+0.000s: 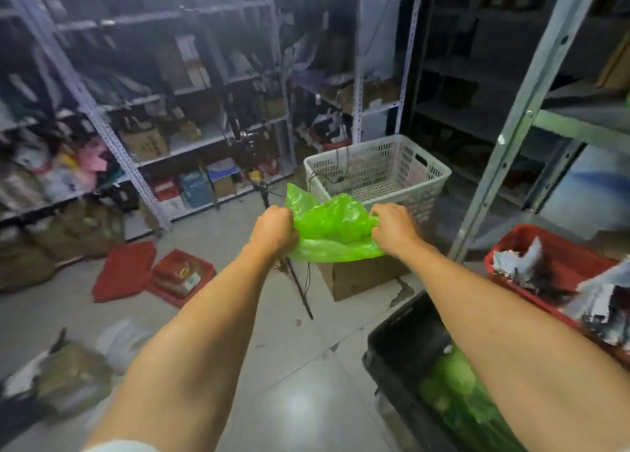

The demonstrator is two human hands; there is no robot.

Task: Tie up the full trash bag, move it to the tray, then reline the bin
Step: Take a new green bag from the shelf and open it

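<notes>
Both arms out, chest height. My left hand and right hand, fingers clamped on a green bag, held above open floor. White basket just beyond. Box writing too blurred to read.

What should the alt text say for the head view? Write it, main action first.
Two bare hands, left hand and right hand, grip a crumpled green plastic bag and hold it up over a storeroom floor. A white mesh basket stands beyond it; at lower right, a black bin holding something green and a red tray of scraps.
</notes>
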